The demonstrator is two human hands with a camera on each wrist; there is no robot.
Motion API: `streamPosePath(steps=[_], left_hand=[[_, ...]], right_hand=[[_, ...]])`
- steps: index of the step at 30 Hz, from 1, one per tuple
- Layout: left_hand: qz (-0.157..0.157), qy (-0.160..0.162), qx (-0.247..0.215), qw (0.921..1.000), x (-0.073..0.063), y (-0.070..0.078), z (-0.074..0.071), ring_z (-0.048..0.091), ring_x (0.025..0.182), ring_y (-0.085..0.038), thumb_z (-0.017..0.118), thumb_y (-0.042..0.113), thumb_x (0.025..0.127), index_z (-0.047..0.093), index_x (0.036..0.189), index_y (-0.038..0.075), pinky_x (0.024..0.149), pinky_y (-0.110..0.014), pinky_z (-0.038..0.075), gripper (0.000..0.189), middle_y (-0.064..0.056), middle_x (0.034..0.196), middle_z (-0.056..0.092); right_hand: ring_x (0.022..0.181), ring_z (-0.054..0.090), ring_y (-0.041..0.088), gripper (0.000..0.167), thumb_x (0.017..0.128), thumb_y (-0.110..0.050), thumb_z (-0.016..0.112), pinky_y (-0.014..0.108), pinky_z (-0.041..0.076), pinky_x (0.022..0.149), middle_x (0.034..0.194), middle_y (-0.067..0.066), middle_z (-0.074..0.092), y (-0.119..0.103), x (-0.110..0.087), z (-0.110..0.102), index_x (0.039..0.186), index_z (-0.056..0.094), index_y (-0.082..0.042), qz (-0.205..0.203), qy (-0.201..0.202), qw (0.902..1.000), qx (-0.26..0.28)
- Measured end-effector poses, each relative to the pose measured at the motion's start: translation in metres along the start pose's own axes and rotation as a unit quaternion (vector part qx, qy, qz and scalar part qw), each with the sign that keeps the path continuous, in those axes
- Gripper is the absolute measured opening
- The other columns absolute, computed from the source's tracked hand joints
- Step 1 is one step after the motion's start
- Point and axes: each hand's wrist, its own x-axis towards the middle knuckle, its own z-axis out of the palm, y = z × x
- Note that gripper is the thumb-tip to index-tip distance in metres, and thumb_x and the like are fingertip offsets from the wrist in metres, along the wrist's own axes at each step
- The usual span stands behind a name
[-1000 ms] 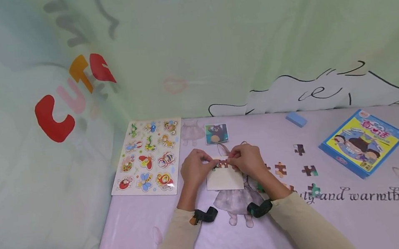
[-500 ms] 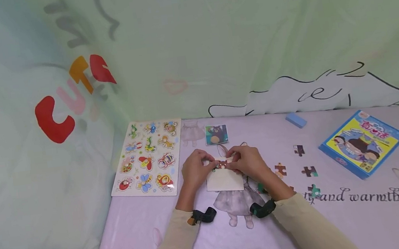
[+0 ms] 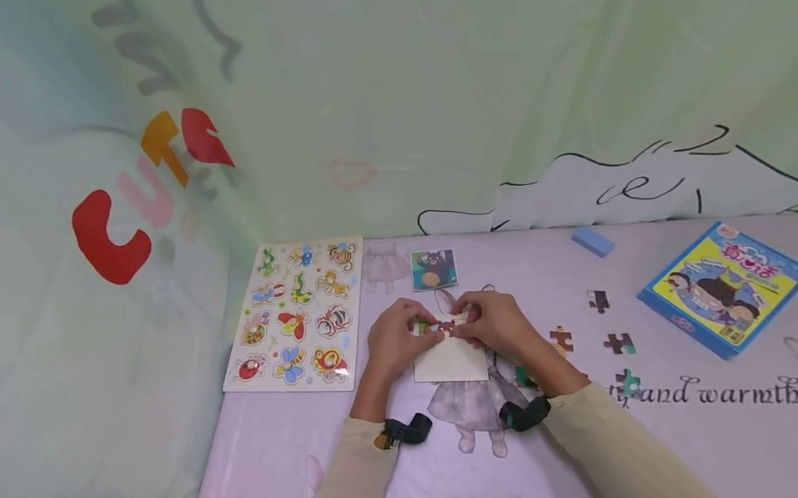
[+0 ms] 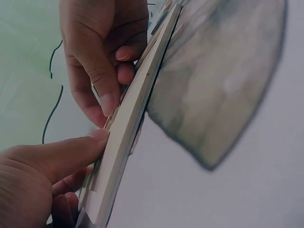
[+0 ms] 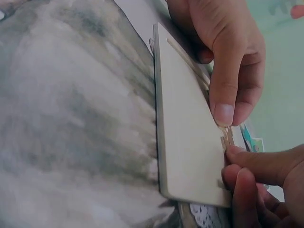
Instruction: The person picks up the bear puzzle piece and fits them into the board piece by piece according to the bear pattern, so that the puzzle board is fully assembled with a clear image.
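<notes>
A cream puzzle board with a raised rim lies in front of the person, with joined brown jigsaw pieces along its far side. From the left, the left hand pinches the pieces, thumb on top. The right hand does likewise from the right, its thumb close to the other thumb. In the left wrist view the left thumb presses at the row of pieces. The right wrist view has the right hand's fingertips at a small brown piece. The fingers cover much of the row.
Behind the board lies a bear picture card. An insect picture board is at left. To the right are several loose jigsaw pieces, a blue block and a blue-and-yellow box. A curtain stands behind the table.
The left hand has shifted slightly right along the pieces, and a green part now shows beside its fingers. The right hand has moved slightly down and stays at the pieces.
</notes>
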Motion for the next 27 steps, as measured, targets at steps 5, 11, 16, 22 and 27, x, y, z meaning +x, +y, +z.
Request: streamPosePath(steps=[5, 11, 16, 22, 27], left_hand=[[0.002, -0.003, 0.0, 1.0, -0.0015, 0.0028, -0.0015, 0.055, 0.088, -0.01, 0.084, 0.035, 0.083, 0.076, 0.095, 0.025, 0.076, -0.027, 0.043, 0.017, 0.008, 0.115, 0.066], [0.008, 0.001, 0.001, 1.0, -0.0014, 0.002, -0.0013, 0.055, 0.087, -0.009, 0.084, 0.035, 0.083, 0.079, 0.095, 0.025, 0.075, -0.026, 0.042, 0.016, 0.009, 0.114, 0.066], [0.012, 0.006, -0.002, 0.9999, -0.0005, 0.0009, -0.0011, 0.055, 0.086, -0.008, 0.084, 0.035, 0.083, 0.079, 0.094, 0.025, 0.074, -0.025, 0.042, 0.016, 0.01, 0.112, 0.066], [0.007, 0.004, -0.007, 0.9999, -0.0004, 0.0017, -0.0004, 0.055, 0.087, -0.009, 0.084, 0.034, 0.083, 0.079, 0.094, 0.024, 0.075, -0.025, 0.042, 0.015, 0.011, 0.112, 0.066], [0.009, 0.006, -0.005, 0.9999, -0.0009, 0.0019, -0.0004, 0.056, 0.087, -0.009, 0.084, 0.034, 0.083, 0.08, 0.094, 0.024, 0.075, -0.025, 0.043, 0.015, 0.01, 0.112, 0.066]], right_hand=[[0.063, 0.057, 0.017, 0.034, 0.089, -0.024, 0.08, 0.028, 0.045, 0.056, 0.079, 0.006, 0.062, 0.0023, -0.0014, -0.0034, 0.119, 0.071, -0.013, -0.013, -0.021, 0.9997, -0.002], [0.062, 0.055, 0.017, 0.024, 0.089, -0.023, 0.08, 0.029, 0.044, 0.056, 0.076, 0.004, 0.062, 0.0043, -0.0013, -0.0035, 0.11, 0.076, -0.013, -0.03, -0.033, 0.9989, 0.014], [0.063, 0.054, 0.018, 0.018, 0.087, -0.024, 0.082, 0.028, 0.042, 0.053, 0.074, 0.004, 0.06, 0.0012, 0.0002, -0.0003, 0.101, 0.077, -0.016, -0.011, -0.014, 0.9998, 0.012], [0.063, 0.053, 0.019, 0.016, 0.085, -0.022, 0.082, 0.028, 0.041, 0.053, 0.073, 0.004, 0.059, 0.0003, 0.0001, 0.002, 0.099, 0.078, -0.015, 0.007, 0.002, 0.9999, 0.008], [0.064, 0.052, 0.018, 0.016, 0.085, -0.021, 0.082, 0.028, 0.041, 0.053, 0.073, 0.004, 0.059, -0.0012, -0.0012, 0.0029, 0.1, 0.079, -0.014, 0.009, 0.008, 0.9999, 0.008]])
